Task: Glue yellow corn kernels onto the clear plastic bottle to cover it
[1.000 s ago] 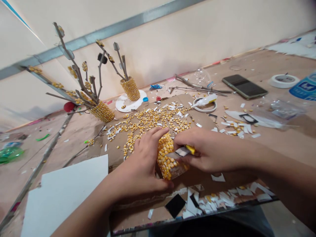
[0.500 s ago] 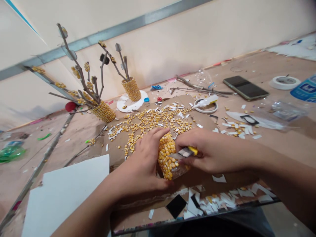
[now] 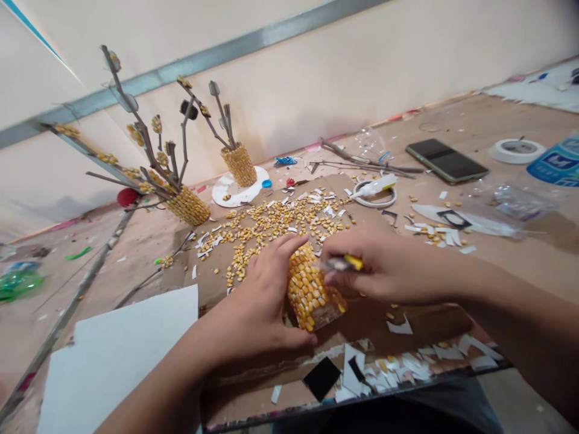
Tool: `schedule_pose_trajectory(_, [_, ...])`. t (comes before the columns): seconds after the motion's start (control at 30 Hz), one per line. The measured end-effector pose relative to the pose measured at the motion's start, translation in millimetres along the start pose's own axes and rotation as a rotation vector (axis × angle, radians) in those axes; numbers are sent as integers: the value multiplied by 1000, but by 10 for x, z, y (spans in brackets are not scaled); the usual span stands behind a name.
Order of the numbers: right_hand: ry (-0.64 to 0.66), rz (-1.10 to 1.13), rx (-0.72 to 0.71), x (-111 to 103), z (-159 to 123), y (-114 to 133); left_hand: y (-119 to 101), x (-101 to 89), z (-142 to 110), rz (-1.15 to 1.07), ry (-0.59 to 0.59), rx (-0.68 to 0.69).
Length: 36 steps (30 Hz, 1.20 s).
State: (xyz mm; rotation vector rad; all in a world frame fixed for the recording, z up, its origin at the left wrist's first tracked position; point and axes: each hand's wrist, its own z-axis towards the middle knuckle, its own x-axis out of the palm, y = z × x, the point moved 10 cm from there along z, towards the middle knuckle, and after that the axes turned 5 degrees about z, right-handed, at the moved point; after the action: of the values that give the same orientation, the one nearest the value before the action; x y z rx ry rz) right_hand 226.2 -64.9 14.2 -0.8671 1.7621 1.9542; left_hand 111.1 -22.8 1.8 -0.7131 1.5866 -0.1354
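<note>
A clear plastic cylinder covered in corn kernels (image 3: 308,283) lies tilted on the cardboard, with a bare see-through patch at its lower right. My left hand (image 3: 266,295) is wrapped round its left side, thumb below and fingers over the top. In my right hand (image 3: 366,265) is a utility knife (image 3: 337,263) with a yellow part, its blade smeared by motion and just off the kernels on the right. Loose corn kernels (image 3: 246,253) and white scraps are spread over the cardboard behind my hands.
Two kernel-covered pots with twigs (image 3: 187,206) (image 3: 239,164) stand at the back left. A glue bottle (image 3: 375,187) rests on a tape roll. Farther right are a phone (image 3: 446,160), another tape roll (image 3: 518,150) and a blue-labelled bottle (image 3: 558,160). White board (image 3: 122,355) lies front left.
My right hand has lifted the knife up off the cylinder, showing more kernels. A few kernels now lie near the white scrap at lower right. My left hand keeps its hold.
</note>
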Motion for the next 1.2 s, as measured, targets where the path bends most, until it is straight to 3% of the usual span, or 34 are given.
schedule_pose_trajectory(0.13, [-379, -157, 195, -540, -36, -324, 18, -4, -28, -7, 0, -3])
schedule_pose_trajectory(0.2, [-446, -279, 321, -662, -61, -480, 30, 7, -39, 4, 12, -1])
schedule_pose_trajectory(0.33, [-264, -361, 403, -507, 11, -628, 60, -14, -45, -8, 54, 13])
schedule_pose_trajectory(0.57, [-1, -225, 458, -151, 8, -705, 145, -392, -83, -39, -56, 53])
schedule_pose_trajectory(0.67, [-10, -266, 491, -169, -1, -767, 172, -402, -92, 2, -63, 39])
schedule_pose_trajectory(0.87, [-114, -472, 545, -369, -22, -814, 55, -183, -67, 67, 8, 16])
schedule_pose_trajectory(1.2, [-114, -503, 603, -334, -7, -777, -23, -103, -19, 119, 51, 42])
